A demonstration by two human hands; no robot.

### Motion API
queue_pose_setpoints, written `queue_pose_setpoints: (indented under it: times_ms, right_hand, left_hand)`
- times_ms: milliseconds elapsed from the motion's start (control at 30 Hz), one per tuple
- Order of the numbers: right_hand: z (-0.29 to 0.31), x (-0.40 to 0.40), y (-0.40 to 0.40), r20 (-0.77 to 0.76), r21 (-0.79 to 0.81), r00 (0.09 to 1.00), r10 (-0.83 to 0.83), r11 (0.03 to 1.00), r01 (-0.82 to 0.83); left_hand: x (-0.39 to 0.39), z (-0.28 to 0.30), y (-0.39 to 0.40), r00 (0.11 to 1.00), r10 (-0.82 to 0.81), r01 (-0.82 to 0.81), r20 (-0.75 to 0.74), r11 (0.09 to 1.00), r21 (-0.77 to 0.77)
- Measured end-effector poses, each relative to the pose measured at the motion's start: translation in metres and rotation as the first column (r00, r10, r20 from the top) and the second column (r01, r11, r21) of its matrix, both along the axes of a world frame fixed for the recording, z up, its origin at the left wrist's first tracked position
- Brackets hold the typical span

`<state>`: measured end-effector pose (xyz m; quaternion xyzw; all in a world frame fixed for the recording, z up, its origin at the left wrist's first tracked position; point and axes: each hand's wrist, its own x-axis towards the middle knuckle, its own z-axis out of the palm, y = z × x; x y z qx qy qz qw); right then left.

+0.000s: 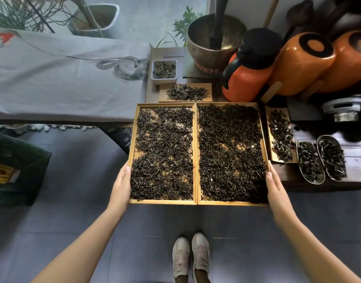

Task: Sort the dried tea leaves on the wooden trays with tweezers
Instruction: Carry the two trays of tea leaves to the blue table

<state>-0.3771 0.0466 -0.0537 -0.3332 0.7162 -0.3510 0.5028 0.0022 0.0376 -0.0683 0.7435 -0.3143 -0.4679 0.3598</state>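
Two shallow wooden trays lie side by side, both spread with dark dried tea leaves point(163, 160). Their far ends reach the low dark table and their near ends jut out over the floor. My left hand point(121, 186) grips the outer edge of the left tray point(163, 201), thumb on the rim and fingers hidden underneath. In the same way, my right hand point(276, 188) grips the outer edge of the right tray point(232, 203). No tweezers are in view.
Behind the trays are a white dish of leaves point(164, 71) and a small board of leaves point(185, 92). To the right lie another board point(280, 135) and two metal scoops point(309, 162) of leaves. An orange jug point(247, 74), a metal bowl point(212, 41) and a cloth-covered table point(63, 78) surround them.
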Motion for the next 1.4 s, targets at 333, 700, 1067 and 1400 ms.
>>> queue_pose_setpoints:
  times_ms: [333, 700, 1067, 1400]
  right_hand:
    - [-0.003, -0.002, -0.002, 0.17, -0.032, 0.983, -0.071, 0.996, 0.078]
    - [-0.015, 0.0, -0.001, 0.223, -0.032, 0.95, -0.218, 0.972, 0.231]
    - [-0.013, -0.001, -0.002, 0.234, -0.043, 0.949, -0.21, 0.973, 0.226]
    - [-0.01, 0.008, -0.001, 0.255, -0.046, 0.948, -0.188, 0.977, 0.206]
  left_hand:
    - [0.005, -0.009, 0.0, 0.999, 0.033, -0.033, -0.023, 0.999, -0.015]
    - [0.001, -0.009, 0.0, 0.994, 0.1, -0.101, -0.044, 0.995, -0.024]
    - [0.002, -0.015, 0.005, 0.992, 0.117, -0.12, -0.055, 0.992, -0.051]
    - [0.016, -0.019, 0.016, 0.988, 0.129, -0.134, -0.09, 0.99, -0.053]
